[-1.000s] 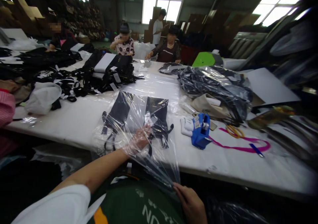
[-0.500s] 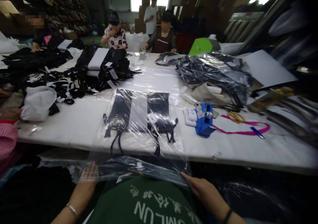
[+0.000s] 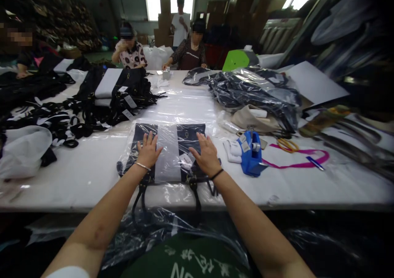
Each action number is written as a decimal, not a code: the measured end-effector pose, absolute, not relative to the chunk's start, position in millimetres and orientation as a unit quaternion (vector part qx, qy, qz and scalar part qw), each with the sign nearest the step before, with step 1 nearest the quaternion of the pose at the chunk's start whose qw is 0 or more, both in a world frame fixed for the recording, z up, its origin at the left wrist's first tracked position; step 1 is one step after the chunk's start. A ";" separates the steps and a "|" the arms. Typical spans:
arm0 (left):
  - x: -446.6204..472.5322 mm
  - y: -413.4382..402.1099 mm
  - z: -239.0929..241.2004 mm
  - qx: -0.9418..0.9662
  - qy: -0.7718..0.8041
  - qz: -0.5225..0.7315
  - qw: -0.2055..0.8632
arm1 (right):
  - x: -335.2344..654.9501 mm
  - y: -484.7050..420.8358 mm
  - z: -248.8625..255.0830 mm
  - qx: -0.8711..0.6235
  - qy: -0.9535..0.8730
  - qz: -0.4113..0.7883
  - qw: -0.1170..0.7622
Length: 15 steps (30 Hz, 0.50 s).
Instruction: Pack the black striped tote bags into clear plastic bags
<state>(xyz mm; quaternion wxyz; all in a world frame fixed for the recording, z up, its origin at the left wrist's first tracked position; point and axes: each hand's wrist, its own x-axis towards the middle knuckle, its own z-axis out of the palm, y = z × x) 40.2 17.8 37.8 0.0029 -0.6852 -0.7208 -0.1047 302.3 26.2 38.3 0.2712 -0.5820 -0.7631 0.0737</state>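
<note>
A black and white bag (image 3: 168, 140) lies inside a clear plastic bag (image 3: 172, 122) on the white table (image 3: 86, 175) in front of me. My left hand (image 3: 148, 150) lies flat on the bag's left black panel, fingers spread. My right hand (image 3: 205, 153) lies flat on its right black panel, fingers spread. Both press on top of the plastic. The bag's black straps hang over the table's near edge, and the open end of the plastic drapes toward my lap.
A blue tape dispenser (image 3: 250, 152) stands right of the bag, with scissors (image 3: 285, 144) and a pink ribbon (image 3: 295, 163) beyond. Packed dark bags (image 3: 255, 91) pile at back right, loose black bags and straps (image 3: 107, 93) at left. Several people work at the far side.
Both hands let go of the plastic's open end near my lap and moved forward onto the bag. The plastic now lies flattened over the bag.
</note>
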 end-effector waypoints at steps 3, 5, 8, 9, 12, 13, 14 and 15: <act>34.7 54.4 -3.0 -0.661 -0.745 -0.084 0.034 | 256.9 65.2 9.0 -0.621 -0.756 0.049 0.202; 21.9 60.0 -27.1 -0.649 -0.758 -0.069 0.019 | 249.2 75.9 -21.2 -0.635 -0.757 0.069 0.138; 5.3 56.5 -53.4 -0.639 -0.767 -0.060 -0.004 | 254.7 79.7 -57.6 -0.651 -0.748 0.098 0.087; 2.4 54.9 -59.0 -0.639 -0.767 -0.060 -0.005 | 257.0 79.2 -63.5 -0.653 -0.746 0.099 0.082; 0.5 53.1 -67.6 -0.640 -0.765 -0.073 -0.001 | 257.7 77.0 -63.9 -0.652 -0.747 0.111 0.070; 1.1 53.4 -68.7 -0.640 -0.765 -0.079 0.001 | 255.9 76.9 -60.7 -0.651 -0.747 0.120 0.067; 1.8 54.0 -69.3 -0.640 -0.763 -0.084 0.003 | 253.9 77.2 -56.8 -0.651 -0.745 0.129 0.068; 2.3 54.7 -69.8 -0.642 -0.762 -0.087 0.006 | 252.3 77.9 -52.5 -0.651 -0.743 0.140 0.072</act>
